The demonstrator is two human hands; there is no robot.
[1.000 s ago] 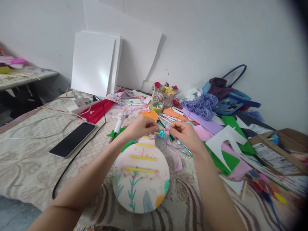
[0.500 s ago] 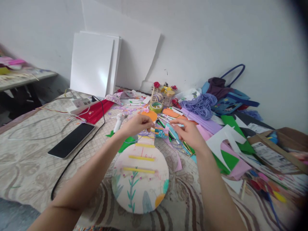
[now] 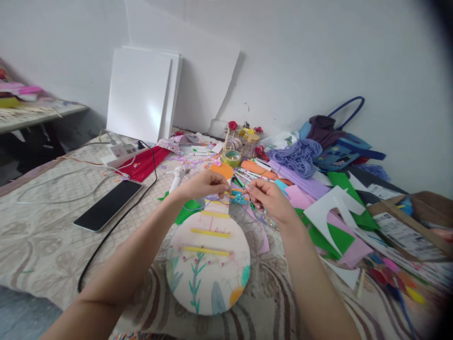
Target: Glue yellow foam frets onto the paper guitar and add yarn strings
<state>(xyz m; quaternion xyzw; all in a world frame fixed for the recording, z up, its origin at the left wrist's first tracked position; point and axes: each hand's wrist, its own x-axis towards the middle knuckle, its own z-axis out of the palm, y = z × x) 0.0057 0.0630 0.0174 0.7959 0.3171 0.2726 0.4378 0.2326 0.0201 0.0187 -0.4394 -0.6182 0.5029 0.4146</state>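
Note:
Both hands meet over the far end of a round, banjo-like craft board (image 3: 207, 288) painted with plants and crossed by yellow strips. My left hand (image 3: 212, 185) is closed in a pinch on thin purple yarn (image 3: 198, 208), which loops below it across the board's neck. Just to the right, my right hand (image 3: 267, 198) pinches the same kind of strand, its fingertips a small gap from the left ones. A blue and orange piece (image 3: 239, 197) shows between the hands. Below my right hand lie scissors (image 3: 272, 223), mostly covered.
A black phone (image 3: 108, 206) and cable lie on the left, with a white glue gun (image 3: 179, 177) behind my left wrist. Green tape (image 3: 232, 157), a purple yarn skein (image 3: 297, 158), felt sheets (image 3: 329, 212) and a cardboard box (image 3: 406, 226) crowd the back and right.
My right hand has moved left and slightly down, close to my left hand, and its fingers have closed into a pinch. My left hand stays nearly in place.

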